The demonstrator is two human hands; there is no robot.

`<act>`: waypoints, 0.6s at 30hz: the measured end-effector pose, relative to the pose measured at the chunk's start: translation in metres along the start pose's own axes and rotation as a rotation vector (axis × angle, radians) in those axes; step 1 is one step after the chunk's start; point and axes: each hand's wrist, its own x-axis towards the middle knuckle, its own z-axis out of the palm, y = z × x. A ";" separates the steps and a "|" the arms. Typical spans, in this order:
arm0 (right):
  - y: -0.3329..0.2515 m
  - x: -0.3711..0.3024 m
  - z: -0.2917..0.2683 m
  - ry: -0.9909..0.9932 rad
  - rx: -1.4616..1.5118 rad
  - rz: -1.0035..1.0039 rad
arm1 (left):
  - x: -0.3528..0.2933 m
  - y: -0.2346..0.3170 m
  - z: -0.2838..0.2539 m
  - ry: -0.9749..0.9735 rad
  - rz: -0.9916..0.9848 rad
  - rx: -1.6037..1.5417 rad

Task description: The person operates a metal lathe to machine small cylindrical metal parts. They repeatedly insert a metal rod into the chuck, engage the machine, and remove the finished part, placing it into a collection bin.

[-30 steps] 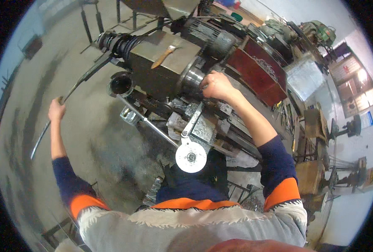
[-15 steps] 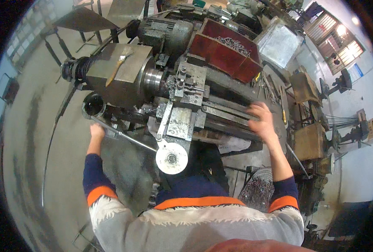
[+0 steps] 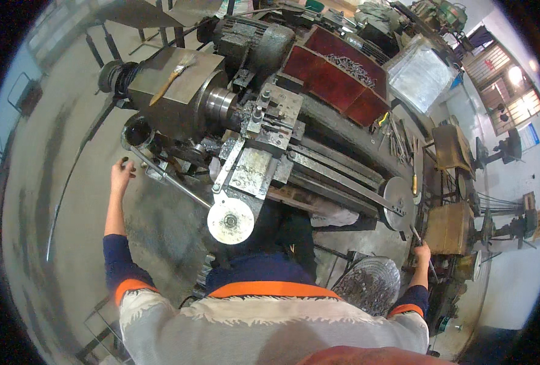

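Observation:
My right hand (image 3: 423,251) is wrapped around a thin metal lever (image 3: 416,236) at the right end of a small metal lathe, beside its round grey wheel (image 3: 397,204). At the left, my left hand (image 3: 122,174) is raised with its fingers apart, just below a dark round cup (image 3: 137,132). Its fingertips look dark; I cannot make out any held thing. A long steel rod (image 3: 171,179) runs from near that cup to a white disc (image 3: 230,221) on the machine's front. The shiny chuck (image 3: 220,104) faces the tool post (image 3: 276,112).
A wood-handled brush (image 3: 171,83) lies on the headstock (image 3: 154,100). Behind the bed stand a motor (image 3: 254,45) and a red box (image 3: 334,85) holding small metal parts. Hand tools (image 3: 397,140) lie at the right. A basin of chips (image 3: 370,283) sits below.
My right hand has come down from above the bed's right end and closed on the lever. My left hand has shifted left, away from the rod's end. The whole view has turned slightly.

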 end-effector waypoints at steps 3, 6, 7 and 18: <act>0.017 0.008 0.008 0.048 -0.071 0.082 | -0.019 0.059 0.002 0.084 -0.128 -0.218; 0.020 0.004 0.014 0.027 -0.057 0.062 | -0.012 0.072 0.016 0.106 -0.171 -0.351; 0.003 -0.013 0.015 0.054 -0.094 0.138 | -0.012 0.080 0.021 0.123 -0.173 -0.341; -0.005 -0.126 0.060 0.261 0.075 0.110 | -0.003 0.106 0.089 0.430 -0.226 -0.700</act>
